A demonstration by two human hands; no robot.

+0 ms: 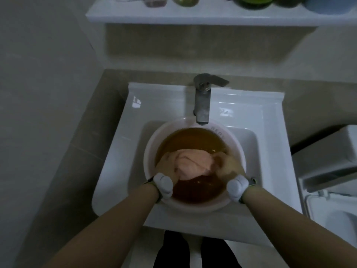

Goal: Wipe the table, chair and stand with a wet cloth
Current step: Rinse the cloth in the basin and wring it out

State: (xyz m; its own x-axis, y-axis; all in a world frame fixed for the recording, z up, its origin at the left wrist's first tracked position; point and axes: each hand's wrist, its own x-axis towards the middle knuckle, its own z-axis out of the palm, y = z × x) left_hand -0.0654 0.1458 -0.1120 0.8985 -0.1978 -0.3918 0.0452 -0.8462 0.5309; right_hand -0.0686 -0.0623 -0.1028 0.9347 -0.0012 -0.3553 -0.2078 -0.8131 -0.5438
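Note:
A pink cloth (190, 163) lies bunched in brownish water inside a pale pink basin (195, 206) that sits in the white sink (270, 151). My left hand (167, 166) is under the water and grips the cloth's left side. My right hand (227, 164) is also submerged and grips the cloth's right side. Both wrists carry white devices on straps at the basin's near rim.
A metal tap (202, 101) stands behind the basin, its spout over the far rim. A white shelf (193, 14) with jars and green items runs above. A white toilet (332, 180) is at the right. Grey tiled wall at the left.

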